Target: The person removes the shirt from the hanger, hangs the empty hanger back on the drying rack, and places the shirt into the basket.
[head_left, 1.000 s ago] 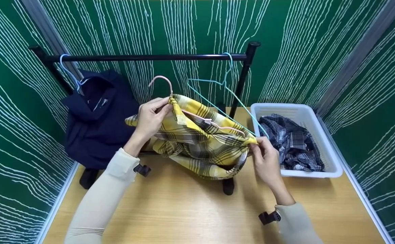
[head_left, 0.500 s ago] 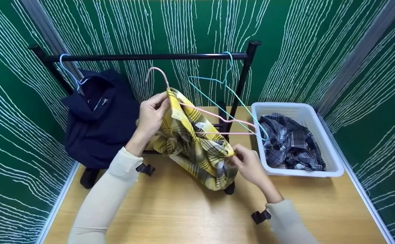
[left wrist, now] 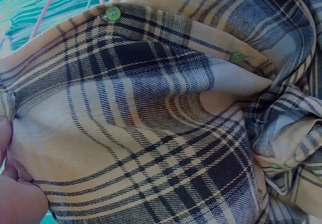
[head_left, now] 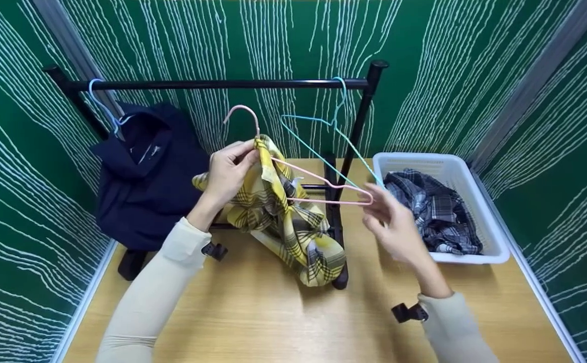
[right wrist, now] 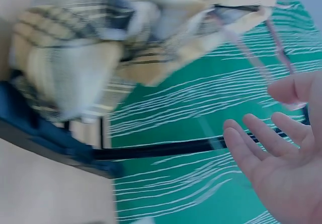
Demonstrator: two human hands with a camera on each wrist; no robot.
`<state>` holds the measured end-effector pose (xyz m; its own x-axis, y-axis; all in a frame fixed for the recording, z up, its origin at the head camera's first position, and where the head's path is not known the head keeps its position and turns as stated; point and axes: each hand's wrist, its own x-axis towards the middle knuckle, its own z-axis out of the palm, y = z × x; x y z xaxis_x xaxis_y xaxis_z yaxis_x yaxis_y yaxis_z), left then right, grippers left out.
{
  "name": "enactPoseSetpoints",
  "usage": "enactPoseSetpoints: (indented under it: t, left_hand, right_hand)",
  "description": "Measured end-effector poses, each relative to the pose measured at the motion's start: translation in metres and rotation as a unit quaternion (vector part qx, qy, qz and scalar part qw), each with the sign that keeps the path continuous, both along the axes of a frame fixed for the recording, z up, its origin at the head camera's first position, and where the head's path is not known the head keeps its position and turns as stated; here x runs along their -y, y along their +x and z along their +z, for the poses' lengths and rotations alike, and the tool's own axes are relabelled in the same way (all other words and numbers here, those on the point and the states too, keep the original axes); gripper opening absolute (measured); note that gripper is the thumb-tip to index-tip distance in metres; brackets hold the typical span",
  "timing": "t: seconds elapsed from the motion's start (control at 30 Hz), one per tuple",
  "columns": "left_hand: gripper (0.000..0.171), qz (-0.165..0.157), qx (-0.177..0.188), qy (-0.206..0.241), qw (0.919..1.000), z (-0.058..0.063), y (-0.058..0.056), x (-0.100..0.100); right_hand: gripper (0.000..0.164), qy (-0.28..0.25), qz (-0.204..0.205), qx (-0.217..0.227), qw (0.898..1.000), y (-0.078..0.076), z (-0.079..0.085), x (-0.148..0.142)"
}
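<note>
My left hand pinches the collar of a yellow plaid shirt just below the hook of a pink hanger. One arm of that hanger is inside the shirt; the other sticks out bare to the right. In the left wrist view, green buttons run along the shirt's front edge, with my thumb and fingertips gripping the cloth at far left. My right hand has its fingers spread loosely around the hanger's bare end, thumb apart. The shirt's right side hangs bunched and loose.
A black rack's rail spans the back. From it hang a navy garment on a blue hanger at left and a bare teal hanger at right, behind my right hand. A white basket holds a dark plaid shirt.
My right hand drew the shirt's right shoulder off the pink hanger, let go of it and moved back right to the hanger's bare end. My left hand keeps its pinch.
</note>
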<state>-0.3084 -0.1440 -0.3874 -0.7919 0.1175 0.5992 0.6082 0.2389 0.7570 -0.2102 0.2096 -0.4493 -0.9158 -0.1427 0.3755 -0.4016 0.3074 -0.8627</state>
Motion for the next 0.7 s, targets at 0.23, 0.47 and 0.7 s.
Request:
enactPoseSetpoints:
  t: [0.23, 0.47, 0.7]
  left_hand:
    - [0.024, 0.006, 0.001, -0.012, 0.9999, -0.001, 0.001, -0.007]
    - [0.026, -0.003, 0.005, -0.035, 0.9994, 0.0, 0.003, -0.013]
    - [0.026, -0.012, -0.002, -0.07, 0.9975, 0.001, 0.006, -0.018]
  right_hand:
    - [0.047, 0.104, 0.001, -0.076, 0.992, -0.004, 0.048, 0.001]
    - [0.04, 0.159, 0.025, -0.108, 0.981, -0.019, 0.062, 0.025]
    - [0.027, 0.163, 0.049, -0.083, 0.982, -0.034, 0.054, 0.049]
